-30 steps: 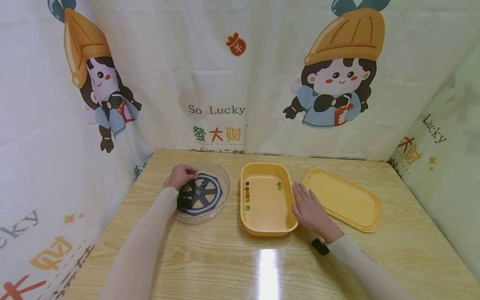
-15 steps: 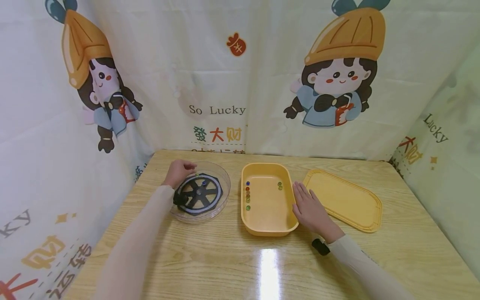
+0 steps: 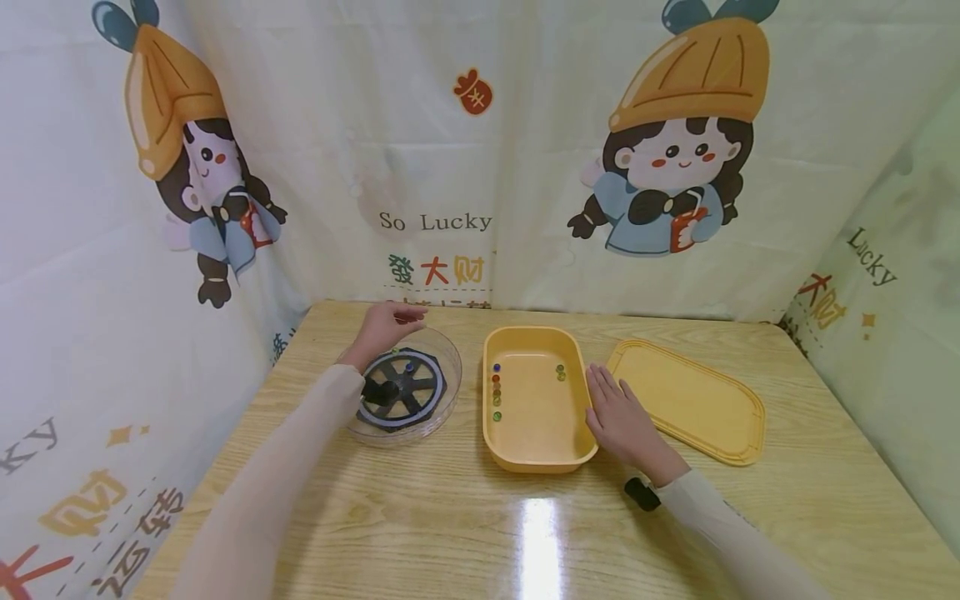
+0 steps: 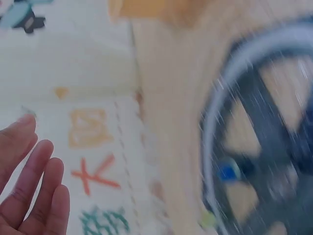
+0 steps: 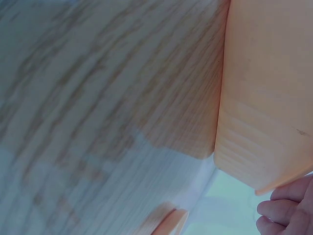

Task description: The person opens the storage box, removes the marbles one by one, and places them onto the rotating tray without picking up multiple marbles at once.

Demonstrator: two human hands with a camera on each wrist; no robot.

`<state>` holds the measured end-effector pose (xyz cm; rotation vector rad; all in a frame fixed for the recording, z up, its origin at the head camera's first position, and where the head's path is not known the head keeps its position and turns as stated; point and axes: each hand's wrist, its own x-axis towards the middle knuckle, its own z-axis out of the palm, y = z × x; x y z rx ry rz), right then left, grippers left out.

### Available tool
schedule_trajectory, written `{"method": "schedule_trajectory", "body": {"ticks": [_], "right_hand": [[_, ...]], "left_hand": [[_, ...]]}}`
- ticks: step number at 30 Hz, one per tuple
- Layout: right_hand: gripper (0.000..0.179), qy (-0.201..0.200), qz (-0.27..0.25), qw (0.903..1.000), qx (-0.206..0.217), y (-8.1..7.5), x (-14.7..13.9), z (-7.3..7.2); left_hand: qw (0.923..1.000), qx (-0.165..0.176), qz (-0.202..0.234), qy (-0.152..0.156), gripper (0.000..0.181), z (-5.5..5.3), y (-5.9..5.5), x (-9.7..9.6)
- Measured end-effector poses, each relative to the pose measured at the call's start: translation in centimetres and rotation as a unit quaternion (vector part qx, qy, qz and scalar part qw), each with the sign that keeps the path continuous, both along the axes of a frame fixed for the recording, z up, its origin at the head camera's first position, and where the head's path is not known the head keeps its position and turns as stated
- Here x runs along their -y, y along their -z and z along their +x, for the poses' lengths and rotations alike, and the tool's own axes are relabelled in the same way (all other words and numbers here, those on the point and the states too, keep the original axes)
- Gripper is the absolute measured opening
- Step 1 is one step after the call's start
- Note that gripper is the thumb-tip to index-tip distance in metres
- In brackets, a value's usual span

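Printed curtain point(image 3: 540, 192) is filling the upper frame, wood table point(image 3: 435, 525) the lower. Your left hand point(image 3: 384, 327) is hovering by the far rim of the clear dish point(image 3: 454, 385), centre-left — fingers loosely bent, no hold visible. Blue marble point(image 3: 409, 367) and yellow-green marble point(image 3: 395, 351) are lying within its outline; more marbles point(image 3: 497, 392) are sitting in the yellow bin point(image 3: 528, 425), centre. Your right hand point(image 3: 621, 419) is resting straight-fingered along its right wall, gripping nothing — likely steadying it. Lid point(image 3: 684, 402) is lying right, presumably set aside for access.

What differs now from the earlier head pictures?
The left hand has let go of the yellow-green marble, now in the clear dish, and moved forward and rightward. Unchanged: the right hand beside the yellow bin, the marbles inside it, the yellow lid.
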<state>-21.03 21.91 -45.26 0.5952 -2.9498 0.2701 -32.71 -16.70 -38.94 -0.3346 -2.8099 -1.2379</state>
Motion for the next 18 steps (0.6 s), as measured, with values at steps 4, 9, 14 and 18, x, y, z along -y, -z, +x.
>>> {"method": "schedule_trajectory", "body": {"ticks": [4,9,14,18], "right_hand": [[0.058,0.0,-0.006,1.0,-0.008,0.0,0.0,0.1],[0.057,0.001,-0.005,0.9999,-0.013,0.0,0.0,0.1],[0.057,0.001,-0.005,0.9998,-0.017,0.0,0.0,0.1],[0.058,0.0,-0.006,0.9998,-0.016,0.1,0.0,0.0]], "left_hand": [[0.999,-0.011,0.028,0.033,0.031,0.6,-0.9,-2.3],[0.995,-0.007,0.077,0.064,0.03,1.4,-1.9,-5.6],[0.9894,-0.003,0.114,0.09,0.029,1.9,-2.0,-8.7],[0.9858,0.002,0.126,0.111,0.028,2.0,-1.5,-10.9]]}}
